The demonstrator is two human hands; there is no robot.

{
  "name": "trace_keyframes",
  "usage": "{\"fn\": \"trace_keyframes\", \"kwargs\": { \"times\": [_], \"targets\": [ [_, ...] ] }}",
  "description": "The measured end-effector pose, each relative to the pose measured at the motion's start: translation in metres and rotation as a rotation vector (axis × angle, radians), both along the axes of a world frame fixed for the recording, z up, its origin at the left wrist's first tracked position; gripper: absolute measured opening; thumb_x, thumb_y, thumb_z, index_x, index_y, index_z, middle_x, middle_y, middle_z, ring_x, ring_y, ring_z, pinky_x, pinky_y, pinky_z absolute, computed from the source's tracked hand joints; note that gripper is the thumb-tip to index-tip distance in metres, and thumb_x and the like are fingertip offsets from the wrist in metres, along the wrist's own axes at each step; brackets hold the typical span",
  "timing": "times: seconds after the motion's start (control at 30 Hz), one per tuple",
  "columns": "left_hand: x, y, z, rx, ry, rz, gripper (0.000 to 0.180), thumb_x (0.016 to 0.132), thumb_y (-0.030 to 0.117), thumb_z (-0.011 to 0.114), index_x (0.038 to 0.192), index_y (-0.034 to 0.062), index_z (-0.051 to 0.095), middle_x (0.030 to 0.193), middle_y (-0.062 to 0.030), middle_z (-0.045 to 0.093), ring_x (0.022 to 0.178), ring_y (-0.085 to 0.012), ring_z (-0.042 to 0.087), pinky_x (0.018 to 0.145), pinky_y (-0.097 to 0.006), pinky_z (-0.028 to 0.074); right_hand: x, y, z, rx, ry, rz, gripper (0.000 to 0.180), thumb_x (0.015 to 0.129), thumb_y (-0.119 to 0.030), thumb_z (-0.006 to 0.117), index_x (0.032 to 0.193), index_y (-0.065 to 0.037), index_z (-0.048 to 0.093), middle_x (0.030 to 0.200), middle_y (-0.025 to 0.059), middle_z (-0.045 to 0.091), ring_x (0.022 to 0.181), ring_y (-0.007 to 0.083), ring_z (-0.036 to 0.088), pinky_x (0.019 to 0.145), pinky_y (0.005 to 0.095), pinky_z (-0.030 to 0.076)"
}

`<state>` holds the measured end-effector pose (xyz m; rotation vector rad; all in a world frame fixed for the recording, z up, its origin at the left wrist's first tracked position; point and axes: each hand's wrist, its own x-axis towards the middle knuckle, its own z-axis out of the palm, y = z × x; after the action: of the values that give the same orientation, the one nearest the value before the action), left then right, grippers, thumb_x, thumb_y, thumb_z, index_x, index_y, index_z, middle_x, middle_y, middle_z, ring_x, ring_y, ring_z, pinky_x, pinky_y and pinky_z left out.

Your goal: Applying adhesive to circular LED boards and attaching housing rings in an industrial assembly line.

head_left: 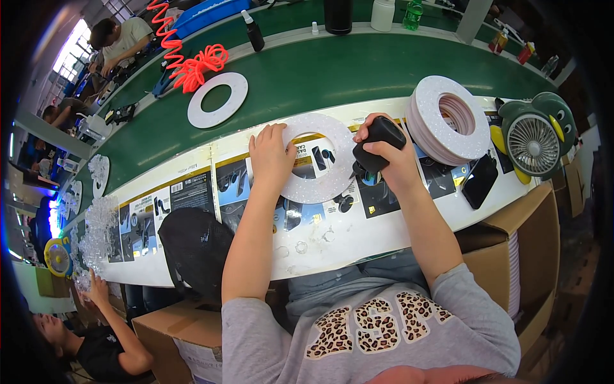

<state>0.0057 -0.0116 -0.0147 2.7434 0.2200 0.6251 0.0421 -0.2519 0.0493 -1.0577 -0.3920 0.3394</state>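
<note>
A flat white speckled ring (340,178) lies on the printed packaging sheets before me. On its left rim rests my left hand (270,150), open, fingers stretched out and thumb near the hole. My right hand (385,146) is closed round a black rounded hand tool (378,136) at the ring's right edge. The tool's narrow end points down beside the rim; whether it touches the ring I cannot tell. Right of that hand stands a leaning stack of white speckled rings (419,128). Another single white ring (197,115) lies farther off, to the left, on the green bench.
At the right are a dark phone (480,182) and a green fan (534,146). A black bag-like thing (192,246) sits by my left forearm. Coiled red hose (201,67) hangs beyond. Cardboard boxes (511,256) flank me. Another person (105,355) handles clear plastic pieces at the left.
</note>
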Motion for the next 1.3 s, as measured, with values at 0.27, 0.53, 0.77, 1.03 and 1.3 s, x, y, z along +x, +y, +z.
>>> {"fn": "trace_keyframes", "kwargs": {
  "times": [0.27,0.53,0.77,1.03,1.3],
  "targets": [
    [0.0,0.0,-0.001,0.004,-0.013,-0.003,0.039,0.08,0.014,0.066,0.118,0.0082,0.057,0.118,-0.0122,0.06,0.121,-0.0297,0.052,0.109,-0.054,0.03,0.0,0.0,0.0,-0.001,0.001,-0.009,0.036,0.07,0.002,0.059,0.105,-0.004,0.053,0.089,0.0064,0.057,0.093,0.0199,0.056,0.091,0.0322,0.044],
    [0.001,0.001,0.0,0.007,-0.012,-0.002,0.039,0.08,0.015,0.066,0.117,0.0079,0.057,0.118,-0.0123,0.06,0.121,-0.0297,0.052,0.109,-0.055,0.031,0.001,0.0,0.0,-0.021,-0.011,-0.01,0.036,0.07,0.002,0.059,0.105,-0.004,0.053,0.089,0.0063,0.057,0.093,0.0194,0.056,0.091,0.0316,0.044],
    [0.0,0.001,0.0,0.005,-0.005,0.003,0.039,0.08,0.015,0.066,0.117,0.008,0.057,0.119,-0.0118,0.06,0.12,-0.0291,0.053,0.109,-0.055,0.03,0.002,-0.002,-0.003,-0.018,-0.012,-0.02,0.037,0.069,0.003,0.057,0.105,-0.004,0.052,0.09,0.0062,0.057,0.093,0.0199,0.056,0.091,0.0319,0.044],
    [0.0,-0.001,0.003,-0.07,-0.002,-0.137,0.044,0.079,0.013,0.064,0.121,0.0062,0.055,0.125,-0.0164,0.059,0.128,-0.0318,0.047,0.11,-0.055,0.027,0.004,-0.004,-0.002,0.135,0.014,-0.097,0.037,0.069,0.005,0.054,0.105,-0.004,0.051,0.091,0.0075,0.053,0.094,0.0217,0.053,0.093,0.0337,0.043],
    [-0.003,-0.008,0.009,-0.105,0.039,-0.317,0.052,0.079,0.014,0.064,0.129,0.0048,0.053,0.129,-0.0162,0.057,0.133,-0.0295,0.043,0.113,-0.051,0.026,0.005,-0.004,-0.002,0.099,-0.011,-0.119,0.037,0.07,0.005,0.055,0.105,-0.005,0.051,0.092,0.0074,0.053,0.094,0.0217,0.053,0.092,0.0337,0.043]
  ]
}}
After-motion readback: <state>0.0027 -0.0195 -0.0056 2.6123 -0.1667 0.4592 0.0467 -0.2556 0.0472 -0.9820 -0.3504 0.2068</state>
